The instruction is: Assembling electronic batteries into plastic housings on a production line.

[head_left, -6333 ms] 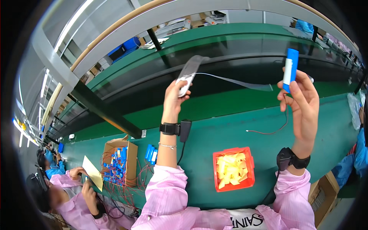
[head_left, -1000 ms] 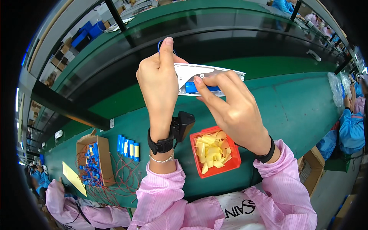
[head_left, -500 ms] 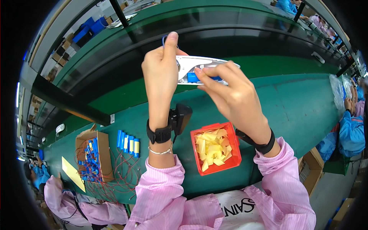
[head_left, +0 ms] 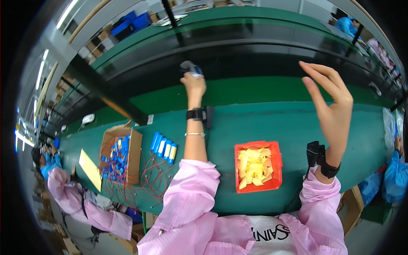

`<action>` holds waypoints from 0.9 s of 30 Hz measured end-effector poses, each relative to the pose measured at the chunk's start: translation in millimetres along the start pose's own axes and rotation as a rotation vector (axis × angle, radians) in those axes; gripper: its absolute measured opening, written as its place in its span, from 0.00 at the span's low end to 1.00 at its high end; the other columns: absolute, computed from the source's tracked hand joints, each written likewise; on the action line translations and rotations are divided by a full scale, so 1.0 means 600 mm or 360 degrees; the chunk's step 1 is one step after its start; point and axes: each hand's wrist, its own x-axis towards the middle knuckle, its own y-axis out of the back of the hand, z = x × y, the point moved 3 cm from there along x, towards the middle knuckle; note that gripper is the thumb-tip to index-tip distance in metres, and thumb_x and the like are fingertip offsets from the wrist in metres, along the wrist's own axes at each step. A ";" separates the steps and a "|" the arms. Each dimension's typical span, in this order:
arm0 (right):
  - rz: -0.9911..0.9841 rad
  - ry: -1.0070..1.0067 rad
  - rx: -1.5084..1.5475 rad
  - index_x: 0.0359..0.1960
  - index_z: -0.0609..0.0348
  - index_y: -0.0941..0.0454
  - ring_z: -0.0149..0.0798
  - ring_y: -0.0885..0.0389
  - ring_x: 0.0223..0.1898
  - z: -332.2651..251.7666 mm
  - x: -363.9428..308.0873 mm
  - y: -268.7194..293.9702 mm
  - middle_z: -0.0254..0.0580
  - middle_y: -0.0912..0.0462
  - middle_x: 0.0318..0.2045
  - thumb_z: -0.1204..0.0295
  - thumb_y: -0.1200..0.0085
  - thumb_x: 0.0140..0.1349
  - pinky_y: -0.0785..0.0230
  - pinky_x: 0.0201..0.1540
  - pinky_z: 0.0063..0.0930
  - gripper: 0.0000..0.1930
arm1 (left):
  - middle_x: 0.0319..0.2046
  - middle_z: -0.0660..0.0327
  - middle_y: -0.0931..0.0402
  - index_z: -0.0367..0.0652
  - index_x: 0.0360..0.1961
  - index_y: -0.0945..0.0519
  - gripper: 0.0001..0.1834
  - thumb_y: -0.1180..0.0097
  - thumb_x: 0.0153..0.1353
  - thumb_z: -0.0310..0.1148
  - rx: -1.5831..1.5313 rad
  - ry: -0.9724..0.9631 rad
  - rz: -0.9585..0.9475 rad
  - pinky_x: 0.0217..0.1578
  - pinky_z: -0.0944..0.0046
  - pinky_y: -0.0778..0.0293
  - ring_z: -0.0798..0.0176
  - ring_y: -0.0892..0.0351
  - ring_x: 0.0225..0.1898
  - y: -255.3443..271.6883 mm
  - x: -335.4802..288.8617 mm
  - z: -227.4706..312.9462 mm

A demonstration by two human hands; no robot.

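One casing (head_left: 191,68) held far out, nothing seen in the right hand (head_left: 330,97)

Half a second ago your hands met over the white casing, right fingers pressing a blue cell into it; now they are well apart; your left hand (head_left: 195,86) has gone out over the dark strip (head_left: 263,57) beyond the tabletop (head_left: 221,140), its grip closed on what seems to be that same casing; your right hand is raised on the right side, thumb and fingers apart, with nothing visible between them. For the work, that suggests the pressing is over or paused and the casing is in your left hand alone; whether the cell is seated cannot be judged from here.

Much is hard to make out: the casing is small, blurred and partly covered by your fingers, so its open side, the cell and any wiring cannot be told; whether it touches the strip is unclear too. On the left, the loose cells (head_left: 114,159) in the cardboard box (head_left: 136,157) overlap too much to count, and the red wires (head_left: 151,182) run in a tangle; the row of blue cells (head_left: 163,147) beside them is plainer; nearer the middle, yellow pieces (head_left: 255,165) hide most of the floor of the red tray (head_left: 278,170).
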 end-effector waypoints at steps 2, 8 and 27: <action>-0.0043 -0.0028 -0.0022 0.47 0.59 0.15 0.37 0.18 0.41 -0.016 -0.002 0.001 0.43 0.16 0.39 0.78 0.40 0.59 0.28 0.46 0.27 0.13 | 0.53 0.34 0.27 0.28 0.52 0.27 0.27 0.36 0.58 0.36 0.0163 -0.0003 -0.0296 0.56 0.51 0.28 0.40 0.21 0.51 -0.012 0.003 -0.031; -0.0151 0.0049 -0.0010 0.49 0.63 0.16 0.33 0.19 0.45 -0.006 -0.009 0.032 0.42 0.16 0.41 0.80 0.45 0.65 0.29 0.50 0.23 0.12 | 0.42 0.43 0.19 0.36 0.36 0.16 0.18 0.42 0.63 0.43 0.0780 -0.0265 -0.0763 0.46 0.49 0.23 0.39 0.20 0.46 0.150 -0.071 0.107; 0.0178 0.0230 0.0553 0.47 0.70 0.17 0.29 0.17 0.28 0.030 0.000 0.021 0.46 0.13 0.32 0.79 0.43 0.66 0.28 0.32 0.20 0.10 | 0.32 0.47 0.20 0.33 0.38 0.25 0.14 0.39 0.59 0.34 0.1098 -0.0181 -0.0580 0.32 0.55 0.21 0.44 0.18 0.32 0.332 -0.332 -0.015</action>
